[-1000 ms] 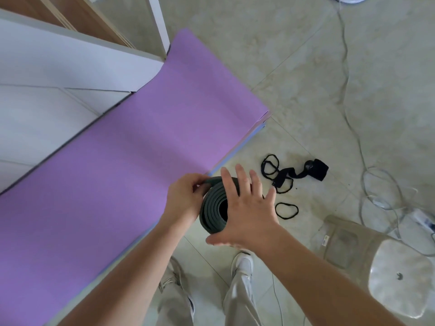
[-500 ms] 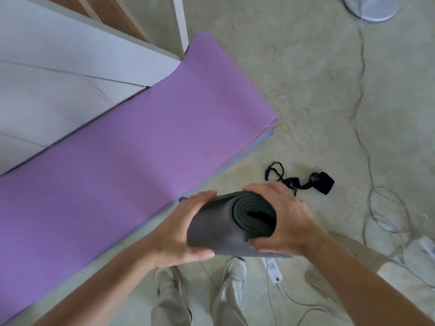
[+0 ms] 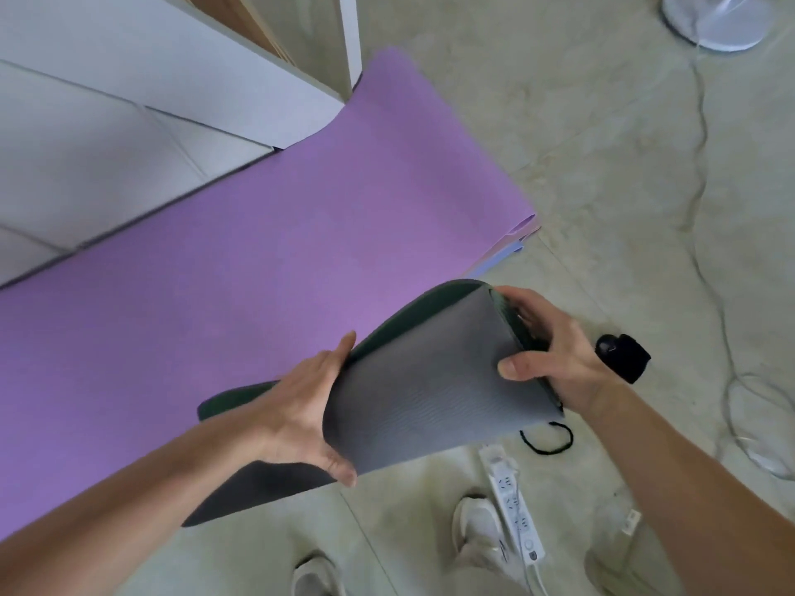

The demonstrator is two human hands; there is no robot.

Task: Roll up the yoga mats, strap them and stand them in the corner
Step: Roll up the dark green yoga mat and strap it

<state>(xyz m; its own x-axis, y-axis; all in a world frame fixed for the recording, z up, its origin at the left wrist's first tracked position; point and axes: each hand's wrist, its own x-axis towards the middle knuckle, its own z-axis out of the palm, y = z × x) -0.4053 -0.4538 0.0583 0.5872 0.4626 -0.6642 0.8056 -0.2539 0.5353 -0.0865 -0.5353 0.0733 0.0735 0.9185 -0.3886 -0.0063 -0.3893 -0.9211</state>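
Note:
I hold a rolled grey yoga mat with a dark green inner face, lifted off the floor and lying across in front of me. My left hand grips its left part, thumb on top and fingers underneath. My right hand grips its right end, fingers curled over the spiral edge. A purple yoga mat lies flat and unrolled on the floor behind. A black strap lies on the floor just right of my right hand, and a black loop lies below the roll.
White furniture panels border the purple mat at the left. A white power strip and cables run over the tiled floor on the right. A fan base stands at the top right. My shoes are below.
The grey roll stood on end on the floor; both hands have lifted it and turned it to lie across in front of me. The view has shifted.

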